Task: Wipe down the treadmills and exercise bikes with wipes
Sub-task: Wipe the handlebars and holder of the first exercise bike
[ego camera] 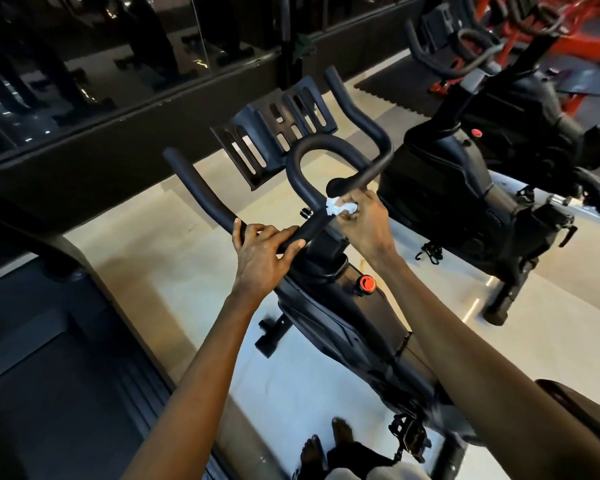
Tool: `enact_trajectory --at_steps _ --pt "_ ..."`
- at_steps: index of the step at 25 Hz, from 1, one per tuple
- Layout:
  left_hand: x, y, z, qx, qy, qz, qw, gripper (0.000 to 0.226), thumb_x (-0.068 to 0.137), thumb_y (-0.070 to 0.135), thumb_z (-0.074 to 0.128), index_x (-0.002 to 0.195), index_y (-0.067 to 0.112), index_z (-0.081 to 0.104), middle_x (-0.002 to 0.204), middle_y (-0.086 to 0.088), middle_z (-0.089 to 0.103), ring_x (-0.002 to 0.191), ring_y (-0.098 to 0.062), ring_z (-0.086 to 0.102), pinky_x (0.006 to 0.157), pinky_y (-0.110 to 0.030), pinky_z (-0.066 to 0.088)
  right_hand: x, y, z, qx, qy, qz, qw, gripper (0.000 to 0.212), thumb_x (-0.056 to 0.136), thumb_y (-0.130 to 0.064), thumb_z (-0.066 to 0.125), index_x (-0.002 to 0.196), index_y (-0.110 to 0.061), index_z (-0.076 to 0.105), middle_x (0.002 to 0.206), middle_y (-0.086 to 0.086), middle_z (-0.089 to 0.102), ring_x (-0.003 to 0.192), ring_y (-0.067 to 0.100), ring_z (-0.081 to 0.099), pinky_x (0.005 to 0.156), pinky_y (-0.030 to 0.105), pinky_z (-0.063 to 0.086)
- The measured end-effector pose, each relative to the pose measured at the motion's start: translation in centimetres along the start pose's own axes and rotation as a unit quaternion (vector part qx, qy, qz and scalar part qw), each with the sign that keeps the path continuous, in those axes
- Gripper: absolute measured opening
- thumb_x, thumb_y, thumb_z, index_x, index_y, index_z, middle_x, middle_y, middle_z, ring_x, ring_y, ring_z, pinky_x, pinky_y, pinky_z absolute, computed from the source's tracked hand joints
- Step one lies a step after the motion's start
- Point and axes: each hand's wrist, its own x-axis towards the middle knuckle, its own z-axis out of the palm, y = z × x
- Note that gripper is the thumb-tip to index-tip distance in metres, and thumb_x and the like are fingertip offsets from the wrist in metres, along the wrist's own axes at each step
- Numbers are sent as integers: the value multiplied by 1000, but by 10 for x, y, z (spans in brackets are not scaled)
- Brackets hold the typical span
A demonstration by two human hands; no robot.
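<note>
Wipe [341, 206]: soft, limp, light; bunched in my right hand [368, 225], pinched against the rigid handlebar [201, 195], which my left hand [262, 252] grips.

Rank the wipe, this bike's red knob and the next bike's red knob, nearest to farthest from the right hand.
1. wipe, gripped in the right hand
2. this bike's red knob, just below
3. next bike's red knob, far right

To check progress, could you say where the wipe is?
Head view, centre-right: the wipe is bunched in the right hand against the handlebar.
</note>
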Motion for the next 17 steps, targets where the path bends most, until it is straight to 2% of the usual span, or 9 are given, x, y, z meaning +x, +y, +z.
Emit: enact_trajectory --at_steps 2,5,6,8,10,13,15,17 --pt "-1 1 -1 6 -5 -8 1000 52 99 63 38 128 33 68 102 7 71 113 -24 53 122 -54 2 -8 3 6 -6 -5 -31 999 24 85 -10 72 105 -21 65 114 0 54 91 9 59 82 20 53" --pt "2 6 -5 8 -35 -19 999 47 102 57 39 135 31 62 111 3 72 118 -27 54 121 -54 1 -7 4 12 -8 -35 -98 995 23 86 -13 76 108 -14 68 114 0 53 92 3 56 88 6 44" --pt "4 11 -7 1 -53 -20 998 44 103 50 43 140 30 57 116 1 72 121 -28 55 121 -54 3 -1 6 12 -3 -27 -89 996 21 86 -14 76 106 -14 69 113 -2 53 91 2 55 90 8 45" --pt "9 23 -8 -31 -86 -12 996 47 105 36 48 151 27 43 122 -4 70 120 -28 59 118 -50 16 13 11 6 29 12 -46 998 15 88 -17 74 102 -18 68 112 -2 56 95 7 60 94 21 50" --pt "15 37 -6 -45 -103 -9 994 54 105 32 47 157 28 30 121 -5 68 113 -27 62 108 -46 29 20 15 3 81 47 -3 996 11 90 -17 71 98 -21 66 110 -1 59 98 11 64 92 29 55" --pt "20 48 2 10 -94 -22 995 54 107 39 41 158 36 25 120 -2 67 106 -25 62 99 -45 35 11 17 14 81 49 -19 995 15 89 -7 70 96 -19 66 108 -1 58 96 13 63 92 26 54" --pt "17 53 8 42 -80 -32 995 52 108 41 36 158 37 24 122 -1 66 109 -24 62 102 -46 33 8 23 14 66 36 -39 996 16 88 -6 70 97 -19 67 105 -3 56 93 13 63 90 23 52" --pt "16 54 11 75 -75 -30 994 51 108 43 30 159 39 19 124 0 65 115 -24 61 110 -48 30 17 34 3 62 34 -16 997 17 89 -5 68 97 -20 67 105 -1 58 91 15 63 85 21 50"
